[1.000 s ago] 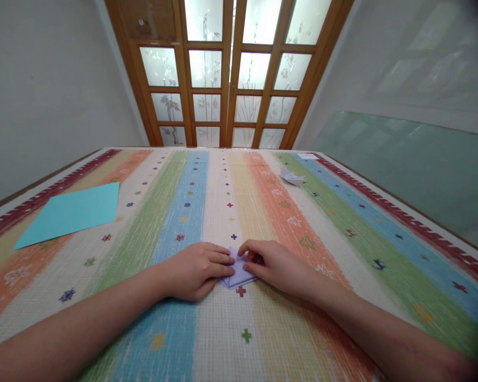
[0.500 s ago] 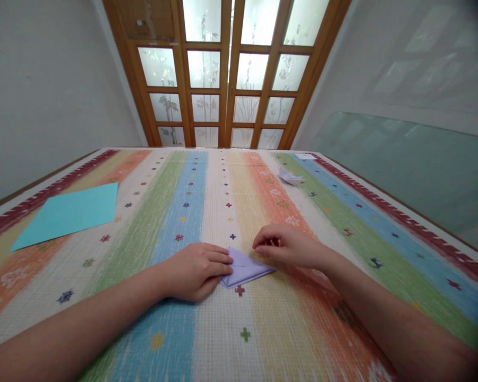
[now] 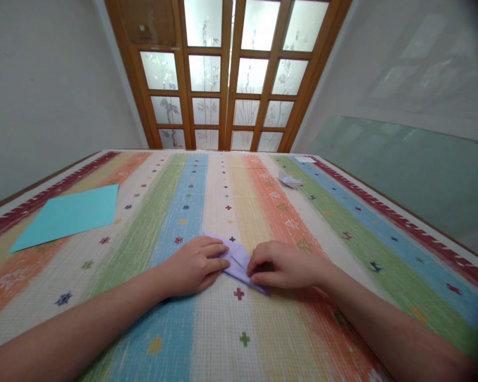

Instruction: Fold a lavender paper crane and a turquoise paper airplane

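Note:
Lying on the striped tablecloth in front of me is a folded lilac origami paper (image 3: 237, 259), with creased flaps on top and a point toward the lower right. My left hand (image 3: 197, 266) holds its left part, fingers together over the top; the thumb is partly hidden. At the other end, my right hand (image 3: 286, 263) has its fingers curled in and its thumb against the paper's right side, closed on the edge. The fingers cover part of the right side, so the exact fold under them cannot be seen.
A flat turquoise sheet (image 3: 69, 216) lies at the left of the tablecloth (image 3: 219, 334). Farther off on the right stands a small folded pale lilac paper piece (image 3: 290, 180). A white slip (image 3: 305, 159) rests near the far right edge. Wooden glazed doors (image 3: 228, 106) rise behind.
My right hand has come down and left onto the paper, where before it hovered beside it. The lilac paper has turned, its right point now lower, and a left corner shows beyond my left hand.

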A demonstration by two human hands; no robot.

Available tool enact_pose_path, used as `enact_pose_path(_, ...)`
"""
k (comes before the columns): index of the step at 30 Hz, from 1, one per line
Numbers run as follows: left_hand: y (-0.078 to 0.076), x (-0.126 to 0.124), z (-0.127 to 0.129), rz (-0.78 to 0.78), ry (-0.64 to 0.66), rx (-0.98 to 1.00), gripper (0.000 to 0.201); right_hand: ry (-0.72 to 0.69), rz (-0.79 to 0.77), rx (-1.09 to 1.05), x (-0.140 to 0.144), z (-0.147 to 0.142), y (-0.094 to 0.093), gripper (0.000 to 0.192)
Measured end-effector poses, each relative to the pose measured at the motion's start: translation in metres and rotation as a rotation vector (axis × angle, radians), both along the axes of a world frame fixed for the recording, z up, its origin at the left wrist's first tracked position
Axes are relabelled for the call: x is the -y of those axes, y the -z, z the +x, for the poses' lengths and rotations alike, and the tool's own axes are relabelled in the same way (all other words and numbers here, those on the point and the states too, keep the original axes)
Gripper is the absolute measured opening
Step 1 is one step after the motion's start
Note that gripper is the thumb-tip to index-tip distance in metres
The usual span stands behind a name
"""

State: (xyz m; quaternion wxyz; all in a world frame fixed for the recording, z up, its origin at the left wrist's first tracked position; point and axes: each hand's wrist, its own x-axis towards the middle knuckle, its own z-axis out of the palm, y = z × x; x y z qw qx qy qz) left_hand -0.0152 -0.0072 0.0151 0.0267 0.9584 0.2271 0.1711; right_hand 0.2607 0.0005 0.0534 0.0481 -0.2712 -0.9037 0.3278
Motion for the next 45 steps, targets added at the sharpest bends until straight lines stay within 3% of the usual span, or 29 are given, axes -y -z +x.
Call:
enact_pose_path(4, 0.007, -0.006, 0.001, 0.064, -0.057, 0.035, 0.024, -0.031, 0.023, -0.084, 0.007, -0.01, 0.003, 0.014)
enact_pose_path(8, 0.007, -0.008, 0.004, 0.085, -0.123, 0.093, 0.021, 0.087, -0.033, -0.11, 0.01, -0.019, 0.01, 0.015)
enact_pose_path(12, 0.003, -0.005, 0.006, -0.005, -0.213, 0.176, 0.021, 0.264, -0.086, -0.2, 0.008, -0.021, 0.017, 0.011)
enact_pose_path(16, 0.002, -0.004, 0.006, -0.141, -0.123, 0.24, 0.027, 0.395, -0.026, -0.267, 0.001, -0.017, 0.017, 0.011)
enact_pose_path(19, 0.004, -0.004, 0.006, -0.218, -0.046, 0.224, 0.025, 0.311, 0.111, -0.226, -0.006, -0.01, 0.014, 0.013)
enact_pose_path(22, 0.005, -0.005, 0.006, -0.248, -0.043, 0.21, 0.024, 0.132, 0.182, -0.162, -0.01, -0.004, 0.013, 0.012)
enact_pose_path(24, 0.005, -0.006, 0.006, -0.253, -0.051, 0.203, 0.024, 0.097, 0.206, -0.128, -0.01, -0.004, 0.013, 0.013)
enact_pose_path(29, 0.006, -0.007, 0.005, -0.231, -0.073, 0.197, 0.025, 0.065, 0.262, -0.082, -0.005, -0.007, 0.012, 0.015)
enact_pose_path(36, 0.005, -0.006, 0.006, -0.226, -0.079, 0.205, 0.026, 0.05, 0.199, -0.091, -0.004, -0.007, 0.013, 0.016)
enact_pose_path(42, 0.003, -0.002, 0.007, -0.242, -0.256, 0.216, 0.011, 0.136, 0.205, -0.011, 0.004, -0.013, 0.011, 0.015)
enact_pose_path(45, 0.001, 0.003, 0.009, -0.274, -0.235, 0.196, 0.004, 0.196, 0.209, 0.028, 0.007, -0.017, 0.012, 0.015)
